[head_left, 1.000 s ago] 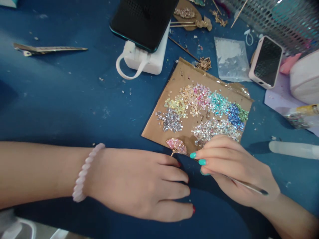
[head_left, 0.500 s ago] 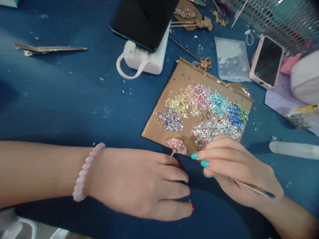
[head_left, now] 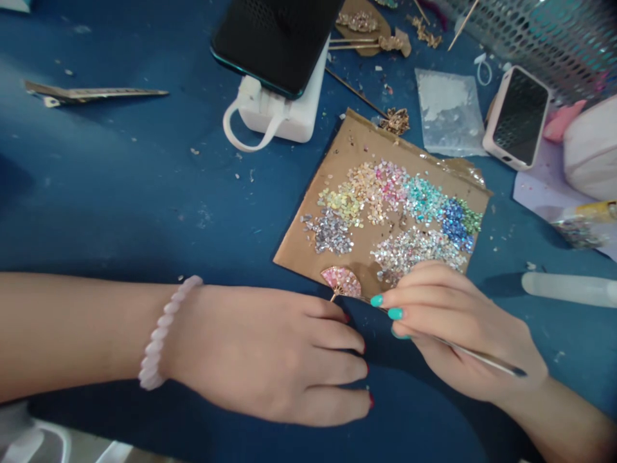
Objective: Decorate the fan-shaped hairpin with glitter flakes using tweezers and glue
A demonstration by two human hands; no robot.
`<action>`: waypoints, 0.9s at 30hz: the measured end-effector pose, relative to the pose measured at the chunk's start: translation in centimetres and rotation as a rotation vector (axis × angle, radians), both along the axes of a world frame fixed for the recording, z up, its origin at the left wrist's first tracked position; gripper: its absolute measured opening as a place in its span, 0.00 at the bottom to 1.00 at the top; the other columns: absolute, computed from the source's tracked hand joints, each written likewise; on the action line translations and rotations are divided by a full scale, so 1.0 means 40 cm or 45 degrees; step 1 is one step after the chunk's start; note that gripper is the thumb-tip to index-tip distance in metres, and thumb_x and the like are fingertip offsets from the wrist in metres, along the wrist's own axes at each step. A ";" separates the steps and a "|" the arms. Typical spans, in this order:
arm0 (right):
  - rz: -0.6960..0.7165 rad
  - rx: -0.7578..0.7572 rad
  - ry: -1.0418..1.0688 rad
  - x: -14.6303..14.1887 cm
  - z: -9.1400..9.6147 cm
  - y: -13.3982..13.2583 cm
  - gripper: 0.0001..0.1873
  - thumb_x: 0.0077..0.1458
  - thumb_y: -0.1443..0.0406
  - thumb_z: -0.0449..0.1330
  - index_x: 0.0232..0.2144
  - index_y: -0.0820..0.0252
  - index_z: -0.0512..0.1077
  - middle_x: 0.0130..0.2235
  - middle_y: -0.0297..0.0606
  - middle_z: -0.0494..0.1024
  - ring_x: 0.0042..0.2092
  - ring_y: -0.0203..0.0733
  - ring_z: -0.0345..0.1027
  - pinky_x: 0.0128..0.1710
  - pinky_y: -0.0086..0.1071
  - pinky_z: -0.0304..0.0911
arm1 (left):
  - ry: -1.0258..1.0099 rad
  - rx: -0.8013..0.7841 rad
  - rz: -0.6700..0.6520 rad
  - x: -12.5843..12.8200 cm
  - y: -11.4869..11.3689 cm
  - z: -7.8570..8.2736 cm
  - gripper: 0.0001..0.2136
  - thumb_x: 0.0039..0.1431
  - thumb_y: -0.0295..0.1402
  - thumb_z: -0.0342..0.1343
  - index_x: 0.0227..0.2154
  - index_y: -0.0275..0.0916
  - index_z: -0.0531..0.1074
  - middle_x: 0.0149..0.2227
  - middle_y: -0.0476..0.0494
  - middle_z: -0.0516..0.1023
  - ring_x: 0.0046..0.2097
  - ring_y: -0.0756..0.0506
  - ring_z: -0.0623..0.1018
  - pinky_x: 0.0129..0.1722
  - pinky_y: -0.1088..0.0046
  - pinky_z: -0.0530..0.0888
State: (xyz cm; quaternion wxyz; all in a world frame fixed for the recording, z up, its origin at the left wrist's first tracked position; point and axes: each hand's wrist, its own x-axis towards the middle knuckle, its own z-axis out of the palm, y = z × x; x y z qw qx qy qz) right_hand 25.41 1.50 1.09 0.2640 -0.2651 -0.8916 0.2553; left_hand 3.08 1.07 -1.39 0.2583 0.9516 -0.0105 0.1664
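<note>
My left hand [head_left: 270, 354] is palm down, its fingers bent and slightly apart, thumb hidden. The gold stem of a small fan-shaped ornament [head_left: 341, 281] runs in under the index finger, where the hand appears to grip it. Pink flakes fill the ornament, which overlaps the near edge of a brown cardboard sheet [head_left: 318, 186]. Between the fingertips of my right hand [head_left: 463, 321] is a slim metal tool [head_left: 486, 359] with a flattened rear end; its tip is close to the fan's right corner. Silver flakes [head_left: 414, 251] lie on the cardboard just beyond the right hand.
Coloured flake piles [head_left: 393, 183] arc across the cardboard. Behind it are a black phone [head_left: 284, 45] on a white charger [head_left: 301, 122], a plastic bag [head_left: 450, 112] and a pink-edged device [head_left: 518, 119]. A metal clip [head_left: 96, 94] lies at left, a whitish tube [head_left: 569, 289] at right.
Both hands and the fan-shaped ornament stay almost in place. The rear end of the metal tool has shifted slightly left and up.
</note>
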 end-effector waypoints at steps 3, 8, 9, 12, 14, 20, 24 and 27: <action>0.009 -0.006 0.000 0.000 0.000 0.000 0.06 0.53 0.75 0.56 0.31 0.64 0.71 0.34 0.42 0.78 0.36 0.38 0.71 0.38 0.37 0.69 | -0.005 0.043 -0.019 0.001 0.000 0.001 0.11 0.62 0.27 0.48 0.43 0.42 0.73 0.43 0.43 0.77 0.45 0.45 0.75 0.46 0.68 0.73; -0.049 -0.033 0.053 0.003 -0.004 -0.006 0.06 0.54 0.74 0.56 0.32 0.62 0.70 0.34 0.41 0.78 0.36 0.38 0.71 0.37 0.38 0.69 | -0.019 0.057 -0.008 0.000 0.002 0.002 0.11 0.62 0.28 0.48 0.42 0.43 0.74 0.43 0.43 0.77 0.44 0.45 0.75 0.46 0.69 0.74; -0.058 -0.036 0.061 0.004 -0.005 -0.007 0.06 0.54 0.74 0.56 0.33 0.62 0.70 0.34 0.40 0.78 0.36 0.38 0.71 0.37 0.38 0.69 | -0.024 0.044 0.005 0.000 0.002 0.001 0.11 0.62 0.27 0.48 0.41 0.44 0.74 0.42 0.44 0.77 0.44 0.45 0.75 0.46 0.70 0.74; -0.059 -0.024 0.035 0.012 -0.009 -0.008 0.09 0.52 0.75 0.57 0.35 0.61 0.69 0.36 0.40 0.78 0.37 0.39 0.71 0.38 0.39 0.68 | -0.038 -0.006 0.034 -0.002 0.002 0.001 0.11 0.62 0.28 0.48 0.39 0.46 0.75 0.42 0.46 0.78 0.45 0.46 0.75 0.46 0.71 0.74; -0.069 -0.012 0.025 0.017 -0.012 -0.008 0.12 0.49 0.77 0.59 0.36 0.61 0.69 0.36 0.40 0.78 0.38 0.39 0.71 0.38 0.40 0.68 | -0.022 -0.011 0.019 -0.003 0.002 0.001 0.11 0.62 0.27 0.48 0.40 0.46 0.74 0.42 0.46 0.78 0.46 0.45 0.75 0.47 0.70 0.74; -0.115 0.005 0.053 0.028 -0.016 -0.013 0.15 0.45 0.79 0.61 0.36 0.64 0.69 0.36 0.41 0.78 0.38 0.41 0.71 0.38 0.41 0.67 | 0.006 0.065 -0.024 -0.003 0.005 0.002 0.13 0.63 0.27 0.46 0.41 0.46 0.74 0.45 0.45 0.77 0.47 0.45 0.74 0.48 0.69 0.73; -0.124 -0.004 0.048 0.030 -0.016 -0.017 0.15 0.44 0.79 0.61 0.36 0.64 0.69 0.36 0.42 0.78 0.38 0.42 0.71 0.37 0.41 0.67 | 0.039 0.129 -0.059 -0.003 0.006 0.004 0.14 0.64 0.27 0.45 0.44 0.44 0.73 0.49 0.45 0.75 0.48 0.44 0.74 0.49 0.68 0.72; -0.126 0.006 0.048 0.028 -0.014 -0.017 0.14 0.44 0.79 0.61 0.35 0.64 0.69 0.35 0.42 0.78 0.37 0.41 0.71 0.37 0.41 0.67 | 0.047 0.143 -0.057 -0.003 0.007 0.005 0.14 0.64 0.28 0.44 0.45 0.44 0.73 0.49 0.45 0.74 0.48 0.44 0.74 0.49 0.69 0.72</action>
